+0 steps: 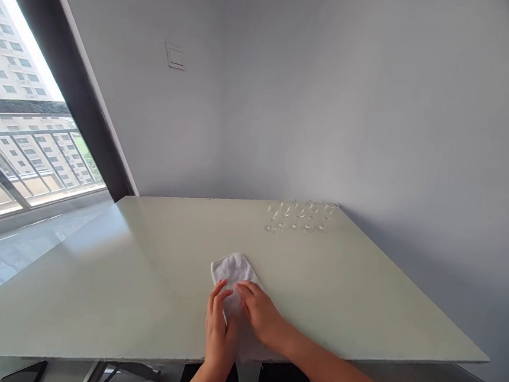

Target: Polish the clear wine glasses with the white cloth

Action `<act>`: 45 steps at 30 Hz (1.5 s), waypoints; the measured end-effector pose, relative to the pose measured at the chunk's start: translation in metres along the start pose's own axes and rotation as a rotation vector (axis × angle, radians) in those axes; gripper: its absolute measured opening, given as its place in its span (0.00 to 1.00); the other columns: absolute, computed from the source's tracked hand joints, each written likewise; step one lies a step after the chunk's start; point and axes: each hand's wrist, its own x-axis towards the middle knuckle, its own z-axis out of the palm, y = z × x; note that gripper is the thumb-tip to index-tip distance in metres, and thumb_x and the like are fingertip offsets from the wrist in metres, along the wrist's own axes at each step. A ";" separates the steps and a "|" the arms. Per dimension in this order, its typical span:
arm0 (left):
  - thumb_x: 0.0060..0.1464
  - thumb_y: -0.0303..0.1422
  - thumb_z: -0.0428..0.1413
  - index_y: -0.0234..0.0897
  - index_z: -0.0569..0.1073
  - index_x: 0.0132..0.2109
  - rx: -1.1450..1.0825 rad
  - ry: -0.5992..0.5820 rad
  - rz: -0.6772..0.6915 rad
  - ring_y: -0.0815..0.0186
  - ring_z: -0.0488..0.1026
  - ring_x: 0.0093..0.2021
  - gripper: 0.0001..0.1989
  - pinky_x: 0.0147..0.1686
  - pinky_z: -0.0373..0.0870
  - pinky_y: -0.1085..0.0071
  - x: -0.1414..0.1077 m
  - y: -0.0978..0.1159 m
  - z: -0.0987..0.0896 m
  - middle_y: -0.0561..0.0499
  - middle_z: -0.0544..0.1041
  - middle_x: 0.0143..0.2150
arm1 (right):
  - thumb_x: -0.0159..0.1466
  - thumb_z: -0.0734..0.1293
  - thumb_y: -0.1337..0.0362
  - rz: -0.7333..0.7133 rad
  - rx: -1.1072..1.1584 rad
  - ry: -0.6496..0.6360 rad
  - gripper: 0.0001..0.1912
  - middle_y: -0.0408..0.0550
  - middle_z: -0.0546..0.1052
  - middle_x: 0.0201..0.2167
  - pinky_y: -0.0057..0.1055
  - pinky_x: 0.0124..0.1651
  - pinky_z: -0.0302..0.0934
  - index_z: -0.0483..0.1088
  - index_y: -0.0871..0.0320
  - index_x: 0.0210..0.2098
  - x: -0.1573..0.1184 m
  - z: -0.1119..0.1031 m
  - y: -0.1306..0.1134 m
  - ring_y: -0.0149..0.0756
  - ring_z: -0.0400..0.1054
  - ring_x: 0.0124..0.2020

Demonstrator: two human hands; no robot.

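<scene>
A white cloth (232, 267) lies on the pale table near its front edge, its far end spread flat. My left hand (219, 325) is at the cloth's left side, its bent fingers closed on the fabric and its thumb blurred. From the right, my right hand (260, 311) reaches over the cloth with curled fingers pressed together on it. Both hands are close together, fingertips nearly meeting. The part of the cloth beneath the palms is partly hidden.
Several clear stemmed glasses (297, 215) stand upright in a row at the table's far right. The table (139, 288) meets a grey wall (333, 103) behind. A window with a balcony railing (39, 148) is on the left, and a switch plate (176, 57) is on the wall.
</scene>
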 end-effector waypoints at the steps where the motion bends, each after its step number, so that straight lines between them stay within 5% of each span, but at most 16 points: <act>1: 0.47 0.22 0.36 0.47 0.36 0.62 -0.016 0.020 -0.028 0.64 0.50 0.62 0.35 0.55 0.58 0.55 0.000 -0.002 -0.002 0.46 0.55 0.60 | 0.64 0.51 0.66 -0.005 -0.082 -0.028 0.21 0.51 0.65 0.52 0.37 0.51 0.55 0.57 0.57 0.56 0.002 0.003 0.003 0.40 0.59 0.49; 7: 0.48 0.26 0.39 0.45 0.48 0.58 -0.203 0.031 -0.127 0.60 0.56 0.59 0.29 0.54 0.59 0.54 0.000 -0.007 -0.007 0.45 0.61 0.56 | 0.62 0.57 0.55 -0.055 -0.430 -0.092 0.24 0.54 0.64 0.53 0.43 0.48 0.55 0.60 0.59 0.54 0.018 0.008 0.028 0.46 0.58 0.47; 12: 0.47 0.30 0.46 0.39 0.61 0.50 -0.647 0.159 -0.370 0.57 0.61 0.55 0.20 0.54 0.57 0.57 0.000 -0.002 -0.010 0.45 0.63 0.54 | 0.63 0.53 0.55 0.021 -0.560 -0.032 0.22 0.51 0.65 0.52 0.40 0.49 0.53 0.62 0.57 0.53 0.014 -0.029 0.077 0.42 0.59 0.46; 20: 0.45 0.33 0.51 0.41 0.64 0.47 -0.749 0.089 -0.476 0.56 0.63 0.53 0.18 0.51 0.59 0.59 0.004 -0.005 -0.011 0.46 0.65 0.52 | 0.63 0.51 0.58 0.704 -0.791 0.100 0.21 0.52 0.64 0.53 0.37 0.50 0.51 0.63 0.57 0.52 -0.025 -0.151 0.202 0.42 0.59 0.48; 26: 0.47 0.35 0.50 0.41 0.65 0.46 -0.789 0.085 -0.472 0.58 0.64 0.52 0.16 0.49 0.61 0.62 0.003 -0.006 -0.010 0.46 0.66 0.51 | 0.63 0.47 0.57 1.112 -0.778 0.187 0.24 0.60 0.62 0.51 0.42 0.42 0.56 0.65 0.61 0.49 -0.073 -0.201 0.240 0.50 0.60 0.47; 32: 0.47 0.32 0.49 0.41 0.66 0.44 -0.732 0.039 -0.377 0.61 0.64 0.50 0.14 0.51 0.60 0.62 0.005 0.000 -0.009 0.48 0.67 0.49 | 0.64 0.45 0.58 1.125 -0.752 0.120 0.23 0.61 0.61 0.48 0.40 0.37 0.58 0.64 0.62 0.47 -0.071 -0.180 0.220 0.44 0.67 0.38; 39: 0.48 0.29 0.47 0.40 0.67 0.41 -0.664 -0.009 -0.297 0.62 0.64 0.50 0.12 0.49 0.61 0.63 0.009 0.007 -0.010 0.48 0.67 0.47 | 0.65 0.47 0.60 0.727 -0.794 -0.031 0.19 0.54 0.62 0.45 0.32 0.34 0.56 0.63 0.59 0.44 -0.017 -0.119 0.159 0.35 0.66 0.33; 45: 0.48 0.31 0.48 0.40 0.70 0.37 -0.618 -0.146 -0.287 0.62 0.67 0.45 0.09 0.42 0.65 0.66 0.031 0.008 -0.012 0.48 0.68 0.44 | 0.65 0.49 0.61 0.382 -0.734 -0.130 0.16 0.55 0.64 0.45 0.31 0.33 0.57 0.62 0.59 0.45 0.042 -0.052 0.097 0.37 0.67 0.33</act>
